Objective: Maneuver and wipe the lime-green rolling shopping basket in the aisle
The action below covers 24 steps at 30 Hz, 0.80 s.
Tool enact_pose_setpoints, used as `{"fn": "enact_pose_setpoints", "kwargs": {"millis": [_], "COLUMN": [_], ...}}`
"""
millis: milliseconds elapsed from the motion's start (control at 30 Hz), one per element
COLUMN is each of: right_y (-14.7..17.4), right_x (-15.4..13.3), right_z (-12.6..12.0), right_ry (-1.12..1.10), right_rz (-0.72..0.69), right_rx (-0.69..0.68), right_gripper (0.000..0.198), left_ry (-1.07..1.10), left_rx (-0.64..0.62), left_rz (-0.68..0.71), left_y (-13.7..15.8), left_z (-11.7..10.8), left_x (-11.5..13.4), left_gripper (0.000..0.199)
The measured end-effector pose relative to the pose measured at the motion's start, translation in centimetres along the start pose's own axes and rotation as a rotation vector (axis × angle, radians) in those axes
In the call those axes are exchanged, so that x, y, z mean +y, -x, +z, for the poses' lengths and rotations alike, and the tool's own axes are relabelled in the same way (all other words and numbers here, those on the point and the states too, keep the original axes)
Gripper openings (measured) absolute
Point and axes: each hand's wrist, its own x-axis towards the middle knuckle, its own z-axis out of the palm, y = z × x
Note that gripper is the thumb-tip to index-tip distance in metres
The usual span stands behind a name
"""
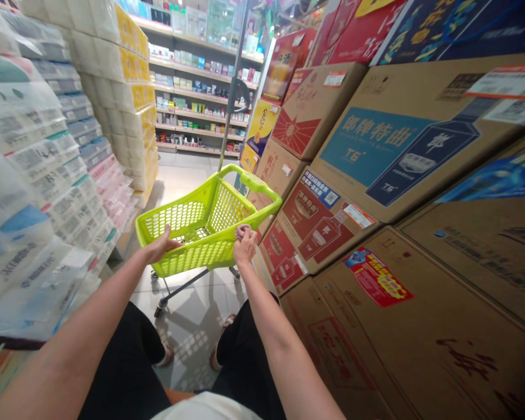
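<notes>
Head view: a lime-green plastic shopping cart [203,254] stands on pale floor tiles [224,294] beside brown cardboard cartons [332,116]. The left hand [161,246], half open, lies over its near rim; the right hand [245,245] closes on a small purplish item [241,230], possibly fabric. Such spacing would steady the cart.

"How does the left arm [85,324] lie?"
"Bare, almost straight, slanting from the lower left corner up toward the middle."
"And the left hand [161,245]?"
"Left of centre, thumb raised apart, fingers reaching rightward."
"The right arm [280,335]?"
"Bare too, rising leftward from the bottom edge, right of centre."
"Its end?"
"The right hand [245,246], just below mid-frame, back showing, fingers bent inward; how tightly, I can't tell."
</notes>
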Motion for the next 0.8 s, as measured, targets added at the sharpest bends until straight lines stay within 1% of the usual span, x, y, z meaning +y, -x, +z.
{"fn": "enact_pose_setpoints", "kwargs": {"millis": [33,67,133,167,233,300,367,433,533,600,667,733,800], "right_y": [-0.1,-0.1,0.2,0.4,0.5,0.2,-0.5,-1.0,-1.4,-1.5,-1.7,-2.2,-2.6], "right_x": [0.1,0.3,1.0,1.4,2.2,2.7,2.8,2.6,2.8,3.3,3.8,4.2,4.5], "right_z": [0.0,0.0,0.1,0.0,-0.2,-0.5,-0.8,-0.8,-0.5,-0.4,-0.4,-0.6,-0.8], "right_ry": [0.005,0.015,0.043,0.053,0.062,0.07,0.074,0.08,0.085,0.083,0.079,0.073,0.05], "right_rz": [0.007,0.006,-0.009,-0.014,-0.014,-0.007,-0.011,-0.027,-0.055,-0.066,-0.078,-0.078,-0.065], "right_rx": [0.0,-0.028,-0.135,-0.178,-0.206,-0.187,-0.134,-0.101,-0.148,-0.203,-0.216,-0.173,-0.096], "right_gripper": [0.041,0.042,0.043,0.041,0.037,0.036,0.04,0.044,0.047,0.044,0.04,0.041,0.044], "left_ry": [-0.011,-0.014,0.003,0.019,0.046,0.051,0.039,0.024,0.031,0.046,0.048,0.039,0.033], "left_rx": [0.003,0.013,0.037,0.048,0.054,0.032,-0.001,-0.005,0.045,0.071,0.07,0.052,0.038], "left_rz": [0.005,0.008,0.007,0.004,-0.004,-0.011,-0.007,0.0,0.008,0.008,0.004,-0.003,-0.005], "left_y": [0.0,0.0,-0.1,-0.2,-0.2,-0.2,0.0,0.0,-0.1,-0.3,-0.4,-0.3,-0.2], "left_z": [0.0,0.0,0.0,0.0,-0.1,-0.1,-0.2,-0.2,-0.1,0.0,0.0,-0.1,-0.2], "left_x": [0.0,-0.1,-0.2,-0.2,-0.3,-0.4,-0.4,-0.5,-0.6,-0.6,-0.7,-0.7,-0.6], "left_gripper": [0.107,0.107,0.106,0.105,0.104,0.104,0.105,0.105,0.106,0.106,0.106,0.105,0.105]}}
